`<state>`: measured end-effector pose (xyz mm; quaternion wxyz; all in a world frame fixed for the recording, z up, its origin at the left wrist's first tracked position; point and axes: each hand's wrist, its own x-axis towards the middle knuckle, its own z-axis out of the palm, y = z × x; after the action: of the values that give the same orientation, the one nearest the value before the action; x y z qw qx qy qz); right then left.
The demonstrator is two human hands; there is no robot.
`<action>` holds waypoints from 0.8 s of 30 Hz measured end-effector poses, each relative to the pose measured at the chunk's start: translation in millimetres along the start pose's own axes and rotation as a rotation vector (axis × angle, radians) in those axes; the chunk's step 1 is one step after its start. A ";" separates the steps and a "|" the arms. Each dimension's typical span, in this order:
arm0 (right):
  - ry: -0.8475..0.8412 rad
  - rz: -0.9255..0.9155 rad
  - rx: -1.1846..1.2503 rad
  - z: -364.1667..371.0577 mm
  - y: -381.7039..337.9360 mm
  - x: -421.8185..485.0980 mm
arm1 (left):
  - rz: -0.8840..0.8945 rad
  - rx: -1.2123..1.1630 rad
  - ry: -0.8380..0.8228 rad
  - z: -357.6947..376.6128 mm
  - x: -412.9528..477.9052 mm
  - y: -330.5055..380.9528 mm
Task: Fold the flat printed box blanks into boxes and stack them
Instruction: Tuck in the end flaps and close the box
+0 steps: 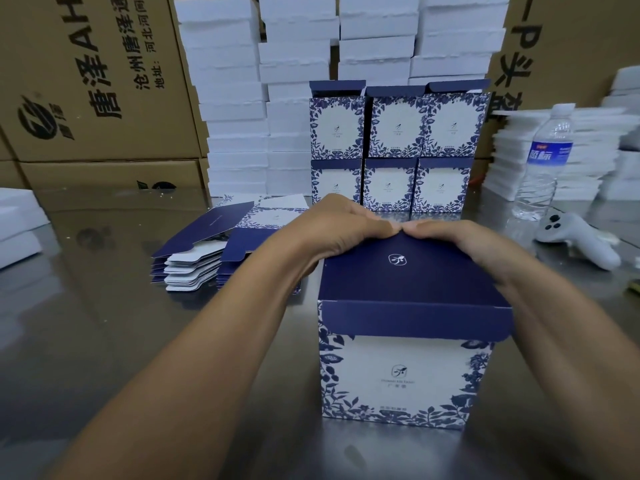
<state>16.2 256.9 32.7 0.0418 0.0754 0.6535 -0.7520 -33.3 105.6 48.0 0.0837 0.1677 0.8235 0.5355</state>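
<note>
Box point(405, 375) stands upright on table point(104, 341), logo side facing near edge

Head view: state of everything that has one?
front box, erected, upright, lid folded down.
left hand, grips lid's far edge.
right hand, grips lid's far edge.
stacked boxes, two rows of three, top row's flaps up.
flat blanks, unfolded, piled on table.
water bottle, upright, capped.
controller, lying on table.

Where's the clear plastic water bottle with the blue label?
Head view, far right: the bottle stands on the metal table, beside stacked white foam sheets, behind the white controller.
</note>
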 end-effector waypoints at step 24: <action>0.217 -0.080 -0.044 2.1 4.1 12.2 | -0.035 -0.352 0.029 -9.3 -11.0 -26.3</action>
<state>4.7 254.6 26.9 -0.0576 0.1294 0.6729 -0.7260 -30.9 83.9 27.5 0.1093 0.1284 0.7207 0.6724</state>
